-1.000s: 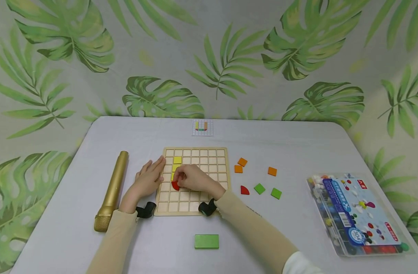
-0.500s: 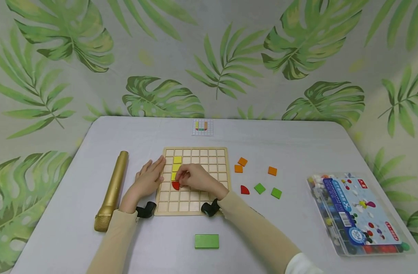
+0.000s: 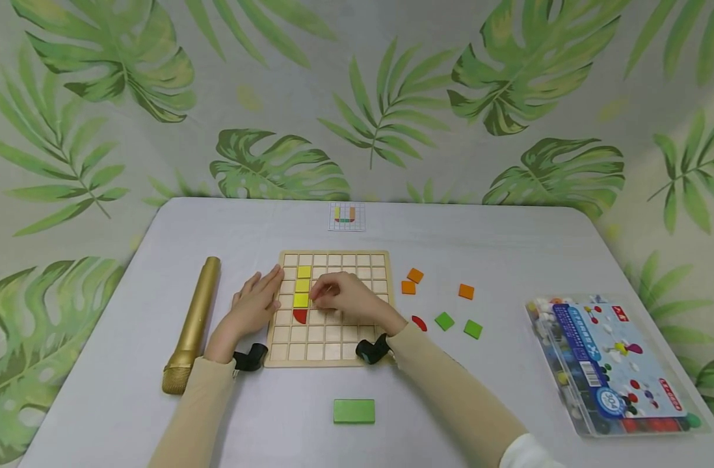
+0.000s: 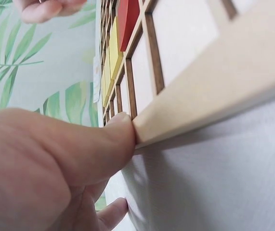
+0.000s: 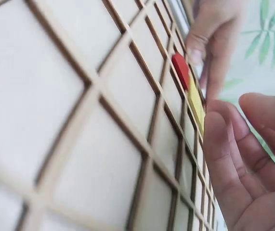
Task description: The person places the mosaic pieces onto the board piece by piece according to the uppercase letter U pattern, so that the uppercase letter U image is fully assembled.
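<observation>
A gold microphone (image 3: 192,325) lies at the far left of the table (image 3: 158,416). Just right of it, the left hand (image 3: 253,305) rests flat with straight fingers against the left edge of the wooden board (image 3: 333,354); in the left wrist view the thumb (image 4: 103,144) presses that edge. The board is a grid of square cells. Three yellow tiles (image 3: 302,285) sit stacked in one column near its left side, and a red quarter-round piece (image 3: 300,316) sits in the cell directly below them; the other cells in view show bare wood. The right hand (image 3: 348,298) hovers over the middle of the board, fingers loosely curled and holding nothing, just right of the yellow tiles. A green block (image 3: 354,411) lies near the front edge. Right of the board lie orange tiles (image 3: 414,275), a second red piece (image 3: 419,322) and green tiles (image 3: 444,321). A clear box (image 3: 608,367) at the far right holds small coloured beads.
</observation>
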Tool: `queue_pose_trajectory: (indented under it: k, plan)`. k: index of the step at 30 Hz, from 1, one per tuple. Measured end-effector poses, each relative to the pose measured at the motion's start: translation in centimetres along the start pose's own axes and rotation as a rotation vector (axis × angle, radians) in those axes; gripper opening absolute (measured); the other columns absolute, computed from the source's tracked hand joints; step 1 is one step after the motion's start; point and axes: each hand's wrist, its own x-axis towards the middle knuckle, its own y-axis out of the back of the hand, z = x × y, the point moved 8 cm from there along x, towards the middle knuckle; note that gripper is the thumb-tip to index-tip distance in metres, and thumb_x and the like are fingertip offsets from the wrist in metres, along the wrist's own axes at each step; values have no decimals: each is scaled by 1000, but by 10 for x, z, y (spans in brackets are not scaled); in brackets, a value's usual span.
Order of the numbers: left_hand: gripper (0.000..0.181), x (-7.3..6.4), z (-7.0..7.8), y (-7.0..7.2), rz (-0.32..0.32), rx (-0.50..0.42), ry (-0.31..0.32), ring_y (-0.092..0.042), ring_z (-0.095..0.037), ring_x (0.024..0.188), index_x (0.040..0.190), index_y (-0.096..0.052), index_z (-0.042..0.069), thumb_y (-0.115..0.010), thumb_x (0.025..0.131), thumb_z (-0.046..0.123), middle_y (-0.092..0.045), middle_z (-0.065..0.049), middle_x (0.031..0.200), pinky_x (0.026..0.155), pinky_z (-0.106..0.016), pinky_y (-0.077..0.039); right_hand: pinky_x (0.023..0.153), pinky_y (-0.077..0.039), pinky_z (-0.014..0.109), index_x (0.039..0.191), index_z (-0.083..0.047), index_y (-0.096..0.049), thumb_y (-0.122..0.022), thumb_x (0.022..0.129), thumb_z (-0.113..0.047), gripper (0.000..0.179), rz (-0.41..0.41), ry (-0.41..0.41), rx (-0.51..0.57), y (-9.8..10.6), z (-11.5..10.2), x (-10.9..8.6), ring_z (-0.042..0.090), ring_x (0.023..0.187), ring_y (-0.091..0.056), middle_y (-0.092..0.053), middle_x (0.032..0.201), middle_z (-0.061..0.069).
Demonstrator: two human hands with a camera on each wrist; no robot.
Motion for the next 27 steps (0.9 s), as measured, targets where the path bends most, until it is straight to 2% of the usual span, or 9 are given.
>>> queue_pose_trajectory:
  k: [5,9,16,22,27]
  plan:
    - [61,0,-1,0,-9,11,7,-9,-49,138,150,-23,0,-50,96,5,-16,-17,157,99,-69,-16,69,-52,28,96,-1,-68,-64,89,-1,9,4,-11,91,16,7,-9,16,76,-63,-66,93,6]
    - [61,0,-1,1,-6,9,7,-10,-50,137,150,-24,-1,-50,96,4,-17,-17,156,98,-70,-16,73,-51,26,99,0,-68,-64,90,-2,10,-62,20,97,10,9,-10,14,81,-63,-67,98,7]
    - [59,-2,4,1,-10,-5,0,-10,-50,137,150,-24,-1,-49,97,5,-17,-18,156,98,-69,-16,83,-48,25,105,-2,-68,-61,90,1,16,-155,87,23,-16,-2,-3,10,92,-61,-67,103,5]
    - [59,-5,7,5,4,-29,-1,-11,-50,137,149,-25,-2,-50,96,3,-18,-19,156,99,-70,-14,82,-47,22,107,-2,-68,-61,89,1,19,-193,111,-60,-29,-12,2,9,92,-60,-67,102,3]
    - [59,-5,6,5,0,-32,1,-10,-49,138,150,-24,-1,-49,96,4,-17,-18,156,99,-69,-14,80,-48,21,106,-2,-68,-61,88,1,19,-197,101,-81,-30,-13,3,8,88,-59,-67,100,3]
